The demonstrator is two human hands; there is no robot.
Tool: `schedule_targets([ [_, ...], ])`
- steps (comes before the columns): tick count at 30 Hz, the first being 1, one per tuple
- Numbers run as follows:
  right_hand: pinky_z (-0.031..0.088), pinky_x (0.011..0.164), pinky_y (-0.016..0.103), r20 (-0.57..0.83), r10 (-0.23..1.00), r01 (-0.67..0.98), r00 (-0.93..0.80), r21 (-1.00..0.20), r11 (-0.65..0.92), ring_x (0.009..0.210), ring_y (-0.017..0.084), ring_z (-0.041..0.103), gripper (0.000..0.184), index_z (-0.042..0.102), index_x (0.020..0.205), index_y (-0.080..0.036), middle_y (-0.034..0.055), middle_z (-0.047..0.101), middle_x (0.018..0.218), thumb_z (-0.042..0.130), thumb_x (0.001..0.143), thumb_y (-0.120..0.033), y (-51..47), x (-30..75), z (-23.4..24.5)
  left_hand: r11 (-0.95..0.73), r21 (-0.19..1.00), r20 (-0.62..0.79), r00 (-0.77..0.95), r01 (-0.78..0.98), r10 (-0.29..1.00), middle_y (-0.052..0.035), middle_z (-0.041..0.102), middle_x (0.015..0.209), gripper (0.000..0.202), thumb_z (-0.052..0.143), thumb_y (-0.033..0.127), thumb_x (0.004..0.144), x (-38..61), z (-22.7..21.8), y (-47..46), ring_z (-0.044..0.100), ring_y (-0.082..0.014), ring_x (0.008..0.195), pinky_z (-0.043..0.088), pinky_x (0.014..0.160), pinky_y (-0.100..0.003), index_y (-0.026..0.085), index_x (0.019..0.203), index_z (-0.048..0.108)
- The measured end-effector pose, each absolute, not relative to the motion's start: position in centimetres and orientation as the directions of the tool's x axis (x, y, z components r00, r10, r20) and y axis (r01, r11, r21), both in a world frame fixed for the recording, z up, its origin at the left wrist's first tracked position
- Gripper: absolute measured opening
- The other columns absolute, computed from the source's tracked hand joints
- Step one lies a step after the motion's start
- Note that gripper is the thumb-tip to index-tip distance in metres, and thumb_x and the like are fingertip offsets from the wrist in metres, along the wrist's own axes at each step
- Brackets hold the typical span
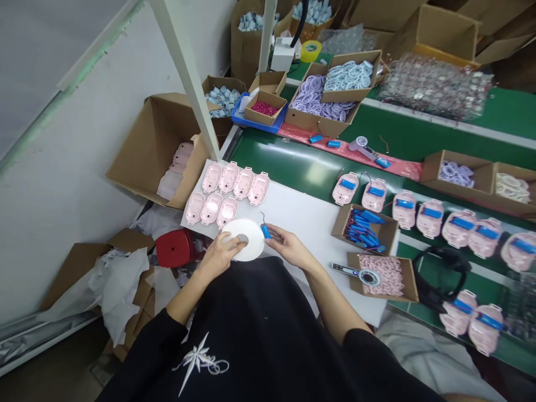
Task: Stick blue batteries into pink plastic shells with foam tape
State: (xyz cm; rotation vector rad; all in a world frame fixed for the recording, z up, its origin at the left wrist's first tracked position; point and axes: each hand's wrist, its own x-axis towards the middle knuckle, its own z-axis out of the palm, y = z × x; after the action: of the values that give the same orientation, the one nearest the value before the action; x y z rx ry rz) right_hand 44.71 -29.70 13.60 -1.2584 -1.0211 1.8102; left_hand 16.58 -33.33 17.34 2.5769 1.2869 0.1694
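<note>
Right hand pinches a wired blue cylindrical battery; left hand grips a white disc.

Blue battery cell in right hand

From here I read the white board as smooth and matt. On it, the pink plastic shells carry a soft gloss, and the round disc looks matt. Just above it, the blue cylinder looks glossy. Beside the board, the cardboard box looks matt and papery, and the green belt shines.
</note>
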Motion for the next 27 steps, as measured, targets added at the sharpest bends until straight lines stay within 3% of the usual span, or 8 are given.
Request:
schedule_targets([
  [2,0.046,0.122,0.058,-0.417,0.87,-0.197,-0.262,-0.86,-0.472,0.132,0.033,0.066,0.067,0.074,0.128,-0.024,0.0092,0.074,0.135,0.096,0.069,-0.046,-30.0,43.0,13.4,-0.587,0.259,-0.02,0.612,0.767,0.79,-0.005,0.068,0.134,0.065,0.051,-0.003,0.088,15.9,18.0,-33.2,0.047,-0.0314,0.131,0.047,0.115,-0.049,0.028,0.144,0.064],
  [7,0.053,0.115,0.051,-0.445,0.894,-0.525,0.038,-0.771,-0.361,0.121,0.029,0.071,0.061,0.073,0.121,-0.023,0.0094,0.077,0.126,0.095,0.07,-0.047,-31.1,38.1,12.5,-0.545,0.254,-0.087,0.58,0.799,0.81,-0.0096,0.07,0.128,0.056,0.051,0.006,0.094,15.1,19.0,-33.1,0.05,-0.0303,0.125,0.051,0.105,-0.047,0.023,0.146,0.062],
  [11,0.056,0.109,0.045,-0.348,0.882,-0.586,0.318,-0.803,-0.105,0.118,0.025,0.071,0.046,0.074,0.108,-0.022,0.0076,0.077,0.119,0.092,0.072,-0.044,-25.9,40.8,10.3,-0.589,0.345,-0.167,0.666,0.731,0.728,-0.0049,0.07,0.13,0.063,0.052,0.001,0.088,13.3,18.1,-32.8,0.05,-0.0263,0.12,0.053,0.105,-0.04,0.028,0.144,0.064],
  [14,0.054,0.11,0.046,-0.277,0.86,-0.426,0.429,-0.901,-0.078,0.121,0.024,0.069,0.051,0.071,0.112,-0.021,0.0077,0.076,0.122,0.091,0.069,-0.039,-18.9,44.4,7.1,-0.466,0.368,-0.172,0.552,0.804,0.816,-0.0055,0.069,0.134,0.07,0.053,-0.003,0.08,10.6,16.2,-32.3,0.047,-0.0284,0.12,0.055,0.101,-0.039,0.026,0.142,0.066],
  [19,0.055,0.107,0.047,-0.314,0.934,0.106,0.171,-0.937,-0.334,0.12,0.027,0.069,0.063,0.063,0.134,-0.014,0.0163,0.073,0.133,0.082,0.076,-0.029,-9.3,45.0,1.5,-0.233,0.34,-0.172,0.304,0.911,0.937,-0.0089,0.069,0.133,0.073,0.054,-0.002,0.074,7.1,13.3,-33.3,0.045,-0.0311,0.121,0.052,0.106,-0.046,0.022,0.141,0.068],
  [21,0.053,0.108,0.046,-0.313,0.946,0.464,0.087,-0.827,-0.316,0.121,0.029,0.069,0.059,0.061,0.14,-0.014,0.0185,0.072,0.134,0.075,0.083,-0.021,-6.5,44.0,-0.1,-0.183,0.329,-0.178,0.251,0.926,0.951,-0.0094,0.069,0.133,0.071,0.055,-0.001,0.074,6.8,12.7,-34.5,0.046,-0.0314,0.122,0.049,0.109,-0.047,0.021,0.14,0.068],
  [23,0.051,0.107,0.045,-0.346,0.938,0.763,-0.034,-0.615,-0.199,0.12,0.031,0.069,0.055,0.061,0.141,-0.016,0.0188,0.073,0.131,0.069,0.087,-0.015,-4.3,43.2,-1.3,-0.145,0.318,-0.189,0.212,0.937,0.959,-0.0099,0.071,0.131,0.071,0.055,-0.001,0.072,7.0,12.3,-35.6,0.047,-0.0315,0.121,0.047,0.111,-0.048,0.021,0.138,0.07],
  [27,0.05,0.1,0.038,-0.468,0.845,0.937,-0.259,-0.333,0.103,0.115,0.03,0.069,0.051,0.06,0.142,-0.016,0.0202,0.072,0.131,0.062,0.091,-0.01,-2.2,42.4,-2.9,-0.066,0.293,-0.199,0.129,0.954,0.972,-0.0116,0.072,0.128,0.071,0.055,-0.001,0.069,7.8,11.6,-36.5,0.049,-0.0321,0.118,0.047,0.109,-0.049,0.019,0.136,0.072],
])
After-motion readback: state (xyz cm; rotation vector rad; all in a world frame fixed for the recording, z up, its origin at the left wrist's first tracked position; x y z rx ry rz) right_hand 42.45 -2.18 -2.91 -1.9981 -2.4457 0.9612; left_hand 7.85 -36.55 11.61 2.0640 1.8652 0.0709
